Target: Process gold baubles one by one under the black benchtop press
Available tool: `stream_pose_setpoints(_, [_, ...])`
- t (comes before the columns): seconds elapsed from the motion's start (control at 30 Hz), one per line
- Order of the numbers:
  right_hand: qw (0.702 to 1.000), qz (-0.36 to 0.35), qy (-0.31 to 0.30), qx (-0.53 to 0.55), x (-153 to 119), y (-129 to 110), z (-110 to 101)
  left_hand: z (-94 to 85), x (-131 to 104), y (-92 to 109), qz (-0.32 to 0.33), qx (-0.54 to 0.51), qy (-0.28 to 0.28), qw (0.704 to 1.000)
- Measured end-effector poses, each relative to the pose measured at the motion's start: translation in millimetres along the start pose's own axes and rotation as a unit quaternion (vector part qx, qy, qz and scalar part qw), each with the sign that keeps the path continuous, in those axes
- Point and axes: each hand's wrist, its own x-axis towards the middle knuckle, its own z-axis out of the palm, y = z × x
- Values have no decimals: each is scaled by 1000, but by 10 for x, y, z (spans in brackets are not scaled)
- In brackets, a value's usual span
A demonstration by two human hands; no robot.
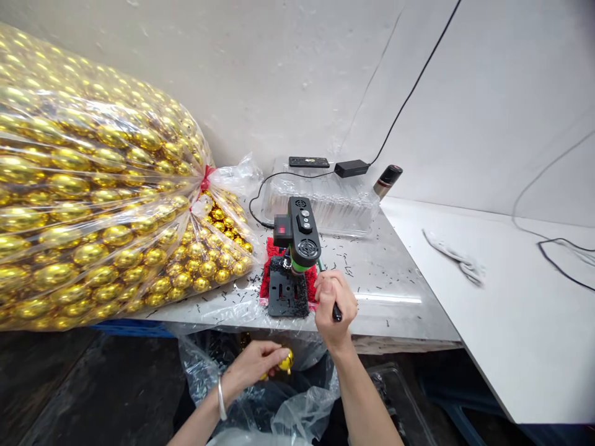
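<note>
My left hand (258, 362) is closed on a shiny gold ball ornament (286, 362), held low in front of the table edge above a clear plastic bag (297, 402) in my lap. A second bit of gold shows under the fingers. My right hand (335, 303) is wrapped round a black-ended handle (337, 313) beside a small black bench machine (304, 232). The machine has a green ring at its lower end and stands over a slotted black base plate (281, 296). Red cloth (266, 272) lies beneath the plate, strewn with black scraps.
Large clear bags of gold balls (93, 204) fill the left side, tied with red. Behind the machine are a clear plastic tray (320, 204), a power adapter (351, 168), a phone-like black slab (308, 162) and a bottle (388, 179). A glove (455, 255) lies on the white table (511, 322).
</note>
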Motion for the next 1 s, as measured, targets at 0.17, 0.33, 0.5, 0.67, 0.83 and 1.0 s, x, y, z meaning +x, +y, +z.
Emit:
stream_pose_setpoints(0.17, [1000,-11,-8,1,-56,29,1,117,-89,-415,-192,-343,60,917])
stream_pose_setpoints(0.33, [1000,-11,-9,0,-70,39,-4,11,-246,-59,-96,-448,-14,889])
stream_pose_setpoints(0.5, [1000,-16,-5,-5,-79,44,4,-125,-156,527,57,-342,38,937])
stream_pose_setpoints(0.67, [999,-22,-24,-16,-66,42,-25,-255,187,799,87,-374,78,920])
stream_pose_setpoints(0.83, [999,-29,-27,-19,-74,53,-33,-221,434,808,173,-317,141,922])
stream_pose_setpoints(1.0, [999,-30,-36,-16,-98,74,-34,-122,674,693,254,-148,234,927])
